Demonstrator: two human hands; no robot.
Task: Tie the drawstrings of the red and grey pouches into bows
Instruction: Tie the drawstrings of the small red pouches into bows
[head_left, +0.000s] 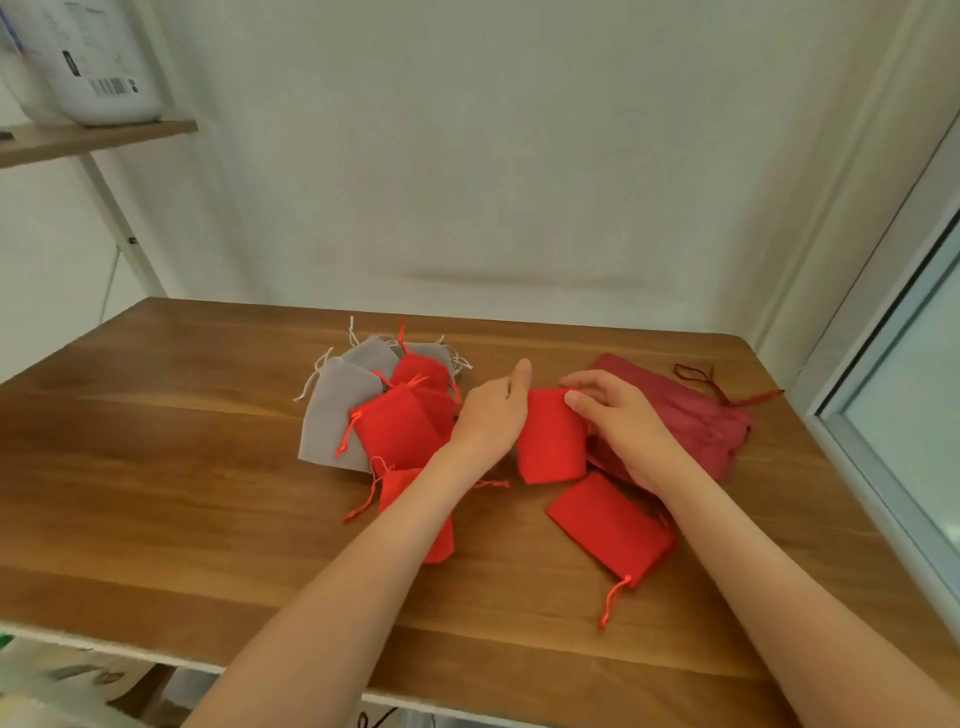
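Red pouch (550, 447) at the middle of the wooden surface (156, 467), left hand (491, 415) against its left edge, grip hidden, cannot tell, right hand (618, 421) grip pinching its top right corner, heap of grey and red pouches (337, 410) just left

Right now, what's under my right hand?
A dark red pouch lies under the right hand, which pinches a bright red pouch. The hand covers the dark pouch's left part.
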